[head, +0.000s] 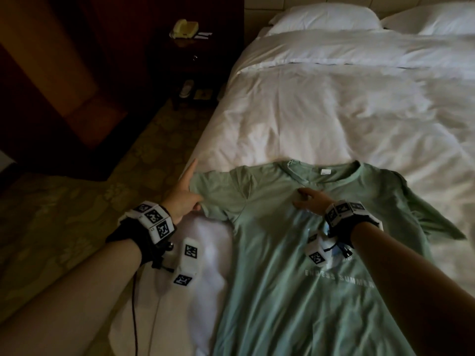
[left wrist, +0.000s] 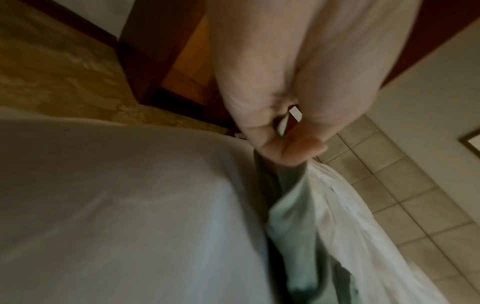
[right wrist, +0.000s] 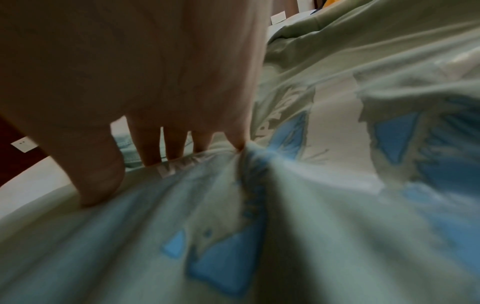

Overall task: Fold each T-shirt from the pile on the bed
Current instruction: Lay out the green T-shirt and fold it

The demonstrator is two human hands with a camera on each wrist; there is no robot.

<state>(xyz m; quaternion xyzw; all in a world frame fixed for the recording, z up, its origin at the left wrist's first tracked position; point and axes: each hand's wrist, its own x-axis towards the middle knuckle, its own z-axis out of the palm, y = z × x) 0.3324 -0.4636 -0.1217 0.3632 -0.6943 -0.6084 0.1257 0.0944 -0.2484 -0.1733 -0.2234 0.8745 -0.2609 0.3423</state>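
Observation:
A pale green T-shirt point(head: 295, 291) with a blue-and-white chest print lies spread front up on the white bed point(head: 334, 111), collar toward the pillows. At the bed's left edge, my left hand point(head: 183, 196) pinches the hem of its left sleeve, with the index finger stretched out. In the left wrist view, the thumb and fingers of that left hand point(left wrist: 283, 152) close on a bunch of green cloth point(left wrist: 285, 179). My right hand point(head: 308, 200) rests on the chest just below the collar. Its spread fingers point(right wrist: 150, 144) press into the wrinkled print point(right wrist: 285, 236). No pile of shirts is in view.
Two white pillows point(head: 323, 19) lie at the head of the bed. A dark nightstand point(head: 190, 73) with a telephone point(head: 183, 28) stands left of the bed. Patterned carpet point(head: 64, 227) runs along the bed's left edge. Dark wooden furniture point(head: 38, 73) fills the far left.

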